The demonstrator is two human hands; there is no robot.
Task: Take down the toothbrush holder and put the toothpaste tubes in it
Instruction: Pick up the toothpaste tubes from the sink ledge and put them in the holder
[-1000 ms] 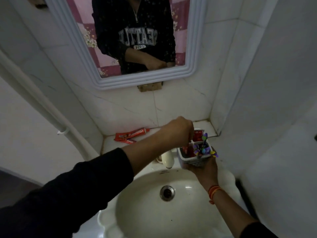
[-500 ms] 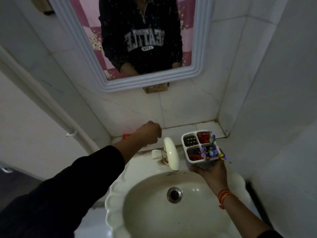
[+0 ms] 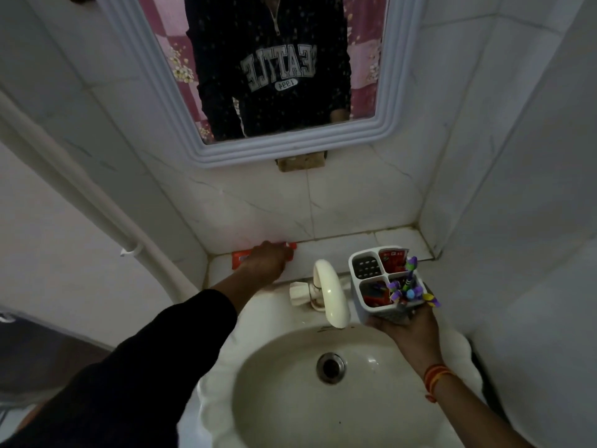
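My right hand [image 3: 408, 331] grips the white toothbrush holder [image 3: 361, 287] from below, above the basin's right rim. Its compartments hold red toothpaste tubes [image 3: 392, 257] and a bunch of purple and green toothbrushes [image 3: 407, 287]; one compartment shows only its perforated floor. On the tiled ledge at the back left lies a red toothpaste tube [image 3: 238, 257], and my left hand [image 3: 266, 261] rests on top of it with fingers curled down. The hand covers most of the tube, so I cannot see whether the fingers have closed around it.
A cream tap [image 3: 329, 291] rises between my two hands. The oval basin [image 3: 290, 412] with its drain lies below. A framed mirror [image 3: 378, 137] hangs above the ledge. A white pipe [image 3: 97, 205] runs down the left wall. The tiled right wall is close.
My left hand left the holder and moved left and back to the tube on the ledge. My right hand keeps the holder in about the same place.
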